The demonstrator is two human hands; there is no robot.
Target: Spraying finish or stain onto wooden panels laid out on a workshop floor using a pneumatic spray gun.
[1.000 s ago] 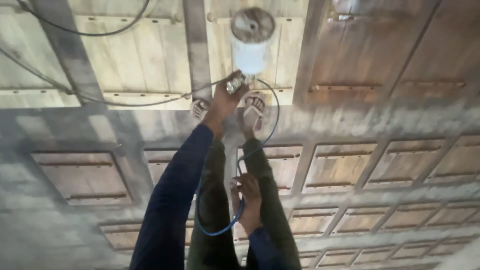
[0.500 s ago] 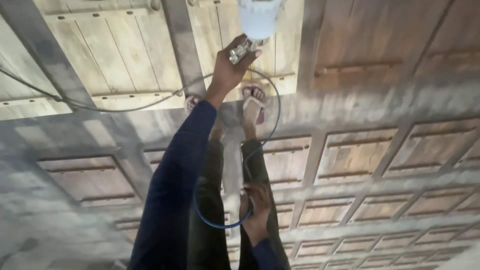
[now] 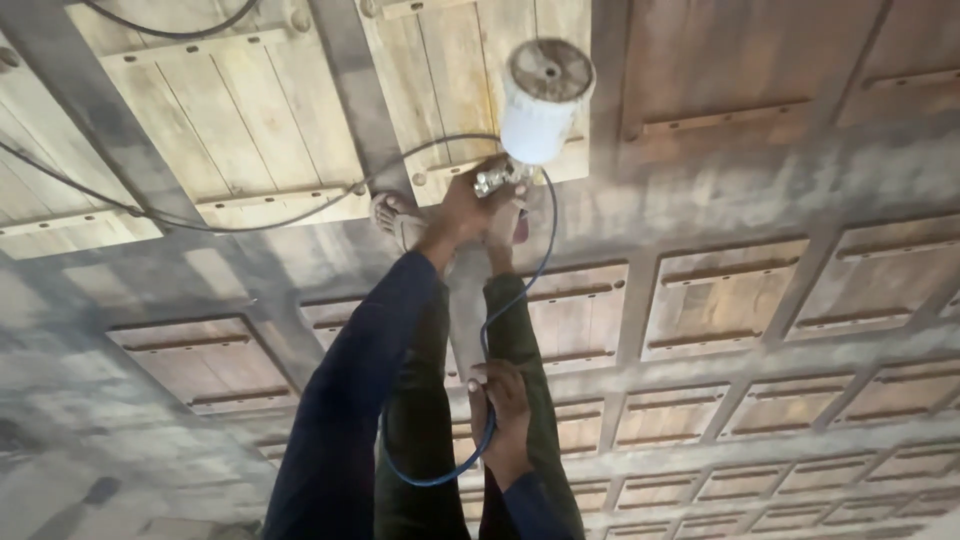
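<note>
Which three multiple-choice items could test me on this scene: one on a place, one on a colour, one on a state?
1. Where is the spray gun?
A. in the left hand
B. lying on a bench
C. hanging on a wall

2. What colour is the hose?
A. red
B. blue
C. yellow

3. How is the right hand?
A. open and empty
B. flat on a knee
C. closed around the hose

Answers:
1 A: the fingers of the left hand wrap the gun under its white cup.
2 B: the loop by the legs is plainly blue.
3 C: the hose passes through the closed fist.
</note>
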